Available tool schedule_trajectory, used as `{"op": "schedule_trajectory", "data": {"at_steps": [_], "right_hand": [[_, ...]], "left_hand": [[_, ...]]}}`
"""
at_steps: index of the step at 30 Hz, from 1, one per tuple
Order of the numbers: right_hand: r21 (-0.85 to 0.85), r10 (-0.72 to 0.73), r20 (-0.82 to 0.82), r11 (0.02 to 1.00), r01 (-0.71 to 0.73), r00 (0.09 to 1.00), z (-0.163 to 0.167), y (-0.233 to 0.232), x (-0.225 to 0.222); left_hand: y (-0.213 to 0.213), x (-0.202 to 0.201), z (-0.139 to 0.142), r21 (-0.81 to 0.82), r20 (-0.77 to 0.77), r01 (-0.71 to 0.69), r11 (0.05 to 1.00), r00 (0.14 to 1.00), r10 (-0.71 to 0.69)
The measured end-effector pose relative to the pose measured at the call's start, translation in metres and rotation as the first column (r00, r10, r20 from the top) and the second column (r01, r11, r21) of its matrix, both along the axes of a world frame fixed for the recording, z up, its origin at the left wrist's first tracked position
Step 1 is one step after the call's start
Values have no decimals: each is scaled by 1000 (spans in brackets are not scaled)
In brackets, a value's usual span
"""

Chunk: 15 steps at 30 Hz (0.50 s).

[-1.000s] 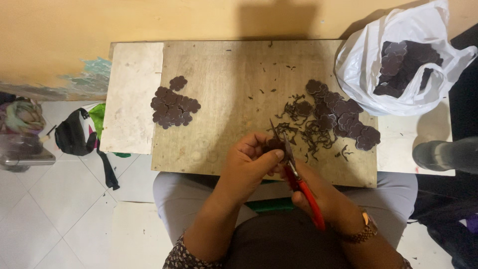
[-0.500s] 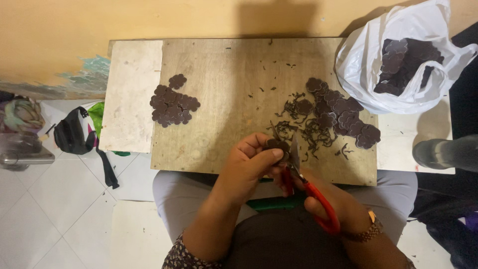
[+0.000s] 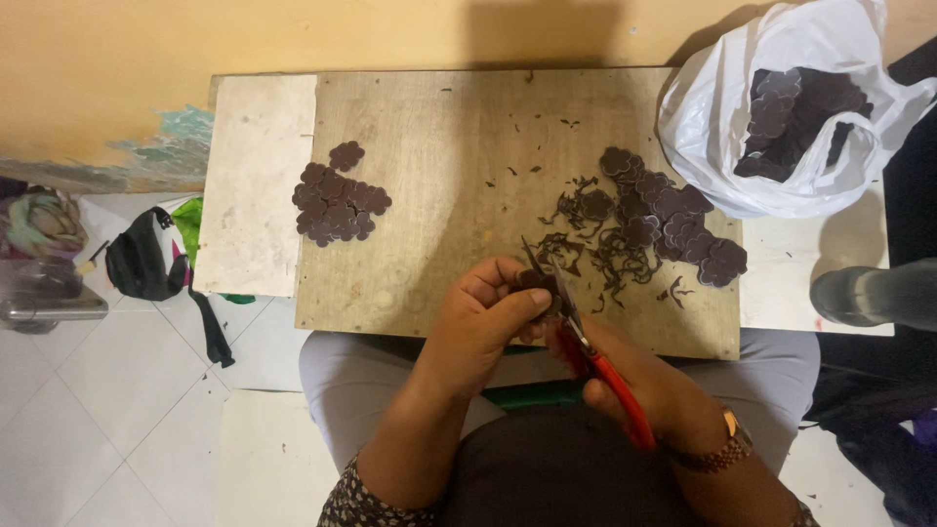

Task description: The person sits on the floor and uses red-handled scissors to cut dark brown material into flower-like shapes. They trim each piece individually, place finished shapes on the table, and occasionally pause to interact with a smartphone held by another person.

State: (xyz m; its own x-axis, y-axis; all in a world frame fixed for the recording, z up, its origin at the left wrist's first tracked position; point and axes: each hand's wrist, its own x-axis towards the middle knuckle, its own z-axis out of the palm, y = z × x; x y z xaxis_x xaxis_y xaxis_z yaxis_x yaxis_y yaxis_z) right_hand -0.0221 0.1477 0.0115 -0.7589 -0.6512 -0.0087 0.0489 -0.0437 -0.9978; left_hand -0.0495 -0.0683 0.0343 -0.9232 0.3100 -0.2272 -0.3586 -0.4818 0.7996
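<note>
My left hand (image 3: 485, 322) pinches a small dark brown flower-shaped piece (image 3: 535, 281) over the near edge of a wooden board (image 3: 459, 156). My right hand (image 3: 652, 390) grips red-handled scissors (image 3: 586, 342), whose blades are open around that piece. A pile of trimmed dark pieces (image 3: 337, 200) lies on the board's left side. A larger pile of dark pieces with thin curled offcuts (image 3: 649, 229) lies on its right side.
A white plastic bag (image 3: 781, 107) holding more dark pieces sits at the board's far right. A pale slab (image 3: 256, 185) adjoins the board on the left. A black bag (image 3: 146, 259) lies on the tiled floor to the left. A dark shoe (image 3: 869, 293) is at right.
The scissors have swung from pointing up beside the piece to lying slanted with open blades around it. My right hand has shifted slightly right and down. Both piles are unchanged.
</note>
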Motion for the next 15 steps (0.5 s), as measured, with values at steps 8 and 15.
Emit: {"op": "schedule_trajectory", "data": {"at_steps": [8, 15], "right_hand": [[97, -53, -48, 994, 58, 997, -18, 1, 2], [22, -52, -46, 998, 53, 998, -12, -8, 2]], "left_hand": [[0, 2, -1, -6, 11, -7, 1000, 1000, 7], [6, 3, -4, -55, -77, -4, 998, 997, 0]]}}
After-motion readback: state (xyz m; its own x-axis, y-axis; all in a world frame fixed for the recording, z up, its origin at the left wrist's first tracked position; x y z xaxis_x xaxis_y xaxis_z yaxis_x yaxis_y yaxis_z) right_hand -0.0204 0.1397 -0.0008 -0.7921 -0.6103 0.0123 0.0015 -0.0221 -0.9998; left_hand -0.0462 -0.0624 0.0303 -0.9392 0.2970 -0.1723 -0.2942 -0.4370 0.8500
